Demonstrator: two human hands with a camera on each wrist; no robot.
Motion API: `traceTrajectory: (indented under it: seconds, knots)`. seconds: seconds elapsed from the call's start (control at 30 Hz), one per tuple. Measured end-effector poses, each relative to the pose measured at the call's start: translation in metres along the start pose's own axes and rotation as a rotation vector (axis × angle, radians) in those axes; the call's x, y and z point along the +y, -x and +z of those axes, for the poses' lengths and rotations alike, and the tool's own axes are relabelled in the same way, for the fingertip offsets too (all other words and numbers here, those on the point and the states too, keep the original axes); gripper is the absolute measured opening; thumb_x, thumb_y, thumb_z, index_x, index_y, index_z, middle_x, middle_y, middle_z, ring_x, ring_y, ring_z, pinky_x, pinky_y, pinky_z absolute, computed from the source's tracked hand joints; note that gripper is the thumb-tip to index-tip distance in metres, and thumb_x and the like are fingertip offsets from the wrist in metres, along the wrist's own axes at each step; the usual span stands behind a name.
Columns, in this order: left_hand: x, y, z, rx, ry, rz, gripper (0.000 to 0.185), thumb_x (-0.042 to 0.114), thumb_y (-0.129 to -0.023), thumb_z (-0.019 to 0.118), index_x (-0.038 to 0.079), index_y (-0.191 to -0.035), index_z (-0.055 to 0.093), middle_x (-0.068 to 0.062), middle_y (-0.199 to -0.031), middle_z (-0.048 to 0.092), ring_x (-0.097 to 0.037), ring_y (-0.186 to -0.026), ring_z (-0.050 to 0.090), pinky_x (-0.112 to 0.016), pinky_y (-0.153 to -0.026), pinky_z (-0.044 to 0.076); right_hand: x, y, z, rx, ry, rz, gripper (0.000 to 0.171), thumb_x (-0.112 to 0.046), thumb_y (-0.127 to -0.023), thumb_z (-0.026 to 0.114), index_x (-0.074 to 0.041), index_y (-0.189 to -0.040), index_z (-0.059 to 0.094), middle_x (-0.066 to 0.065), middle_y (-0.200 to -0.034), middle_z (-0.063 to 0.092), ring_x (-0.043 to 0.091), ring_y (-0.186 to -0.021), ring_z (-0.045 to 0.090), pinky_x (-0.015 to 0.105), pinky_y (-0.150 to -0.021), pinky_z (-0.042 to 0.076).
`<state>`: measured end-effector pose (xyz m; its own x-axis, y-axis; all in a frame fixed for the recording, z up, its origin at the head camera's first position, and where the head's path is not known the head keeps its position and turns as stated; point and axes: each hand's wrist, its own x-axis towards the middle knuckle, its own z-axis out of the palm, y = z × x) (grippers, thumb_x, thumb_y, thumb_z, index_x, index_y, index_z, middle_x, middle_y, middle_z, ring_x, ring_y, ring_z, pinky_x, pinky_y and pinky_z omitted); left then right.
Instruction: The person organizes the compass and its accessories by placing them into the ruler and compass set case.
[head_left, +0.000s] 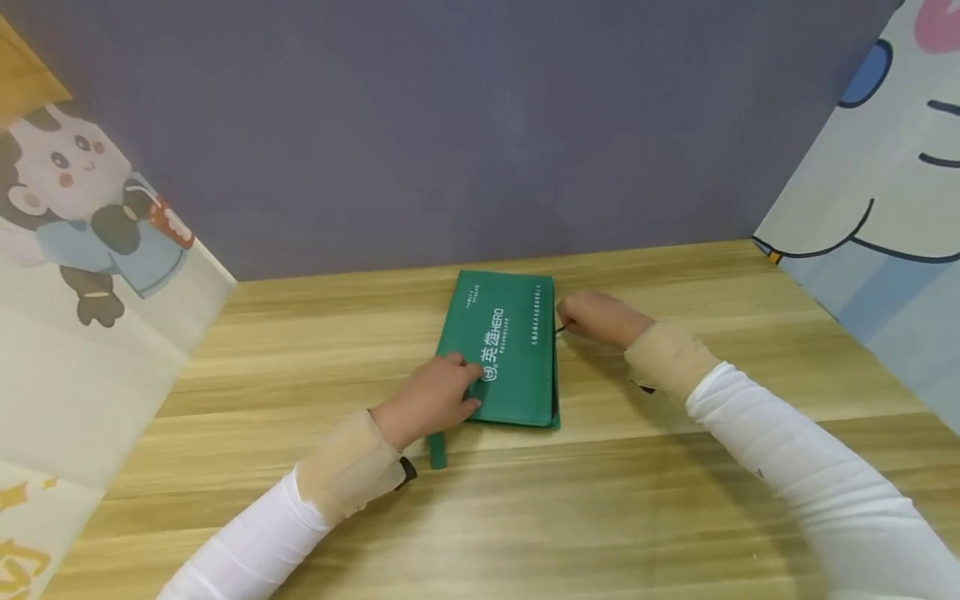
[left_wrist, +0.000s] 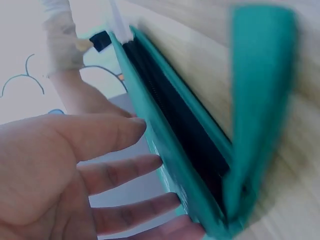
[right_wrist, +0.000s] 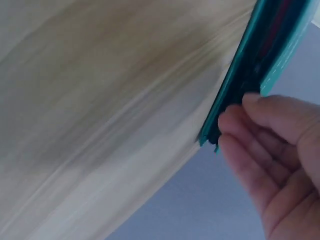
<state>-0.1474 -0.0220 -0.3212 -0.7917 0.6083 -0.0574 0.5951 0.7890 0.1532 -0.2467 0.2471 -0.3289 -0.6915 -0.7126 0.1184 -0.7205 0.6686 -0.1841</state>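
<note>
A green zip pouch [head_left: 506, 350] with white print is laid flat on the wooden table [head_left: 675, 517], a little past the table's middle toward 12 o'clock, close to the grey back wall [head_left: 480, 125]. The left hand [head_left: 429, 398] is rested on the pouch's near corner at about 7 o'clock of it, fingers straight and spread, pressing down; in the left wrist view the fingers [left_wrist: 125, 167] are seen flat against the pouch face [left_wrist: 165, 165], nothing gripped. A green strap [head_left: 437, 450] is seen sticking out from under that hand toward 6 o'clock. The right hand [head_left: 596, 317] is placed at the pouch's edge at 3 o'clock, fingers curled in and pinching something small and dark at the zip side; in the right wrist view the fingertips [right_wrist: 235, 117] are closed right at the pouch's dark edge [right_wrist: 235, 95], the pinched part too blurred to be named. Cartoon-printed panels are stood at 9 o'clock [head_left: 82, 275] and 3 o'clock [head_left: 885, 208].
</note>
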Motion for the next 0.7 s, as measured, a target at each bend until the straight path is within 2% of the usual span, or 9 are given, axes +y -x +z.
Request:
traceTrajectory:
  seconds: [0.13,0.23,0.37,0.5,0.63,0.7]
  knots:
    - [0.005,-0.002,0.003,0.029,-0.018,0.022,0.030,0.016,-0.090,0.064,0.006,-0.118,0.064,-0.013,-0.103,0.063,-0.027,-0.090,0.061,-0.039,-0.077,0.051,-0.003,-0.003,0.002,0.000,-0.012,0.090,0.042,0.016,-0.076,0.054,-0.014,-0.059,0.030,-0.003,-0.060,0.022,0.013,-0.056,0.022,0.027,-0.054,0.021]
    - [0.000,-0.009,0.002,0.029,0.002,0.036,0.025,0.010,-0.090,0.063,0.008,-0.115,0.065,-0.012,-0.102,0.064,-0.026,-0.090,0.062,-0.038,-0.076,0.052,-0.004,-0.005,0.005,-0.024,-0.029,0.129,0.039,0.016,-0.074,0.054,-0.012,-0.060,0.032,-0.002,-0.061,0.024,0.014,-0.058,0.026,0.028,-0.055,0.024]
    - [-0.016,-0.025,-0.005,-0.056,0.065,0.091,0.032,0.002,-0.088,0.063,0.011,-0.118,0.064,-0.010,-0.108,0.061,-0.023,-0.098,0.059,-0.035,-0.082,0.050,-0.004,-0.009,0.010,-0.038,-0.054,0.142,0.030,0.013,-0.073,0.057,-0.008,-0.059,0.040,-0.001,-0.061,0.031,0.015,-0.059,0.032,0.028,-0.056,0.029]
    - [-0.033,-0.045,-0.013,-0.160,0.113,0.154,0.043,-0.008,-0.085,0.059,0.012,-0.123,0.061,-0.011,-0.117,0.055,-0.024,-0.109,0.052,-0.035,-0.090,0.045,-0.005,-0.011,0.015,-0.015,-0.056,0.131,0.025,0.013,-0.071,0.057,-0.005,-0.060,0.045,-0.001,-0.061,0.036,0.016,-0.059,0.034,0.028,-0.055,0.030]
    - [-0.044,-0.064,-0.017,-0.220,0.130,0.186,0.047,-0.006,-0.084,0.061,0.013,-0.126,0.058,-0.012,-0.129,0.048,-0.027,-0.124,0.042,-0.038,-0.100,0.040,-0.004,-0.012,0.018,0.017,-0.040,0.158,0.024,0.012,-0.072,0.058,-0.005,-0.059,0.048,-0.001,-0.060,0.040,0.016,-0.059,0.036,0.029,-0.055,0.032]
    - [-0.048,-0.073,-0.018,-0.244,0.138,0.204,0.047,0.001,-0.083,0.065,0.014,-0.128,0.056,-0.012,-0.134,0.045,-0.029,-0.130,0.037,-0.041,-0.104,0.036,-0.004,-0.012,0.018,0.034,-0.039,0.182,0.023,0.011,-0.072,0.059,-0.006,-0.059,0.051,-0.001,-0.059,0.044,0.016,-0.059,0.039,0.029,-0.055,0.035]
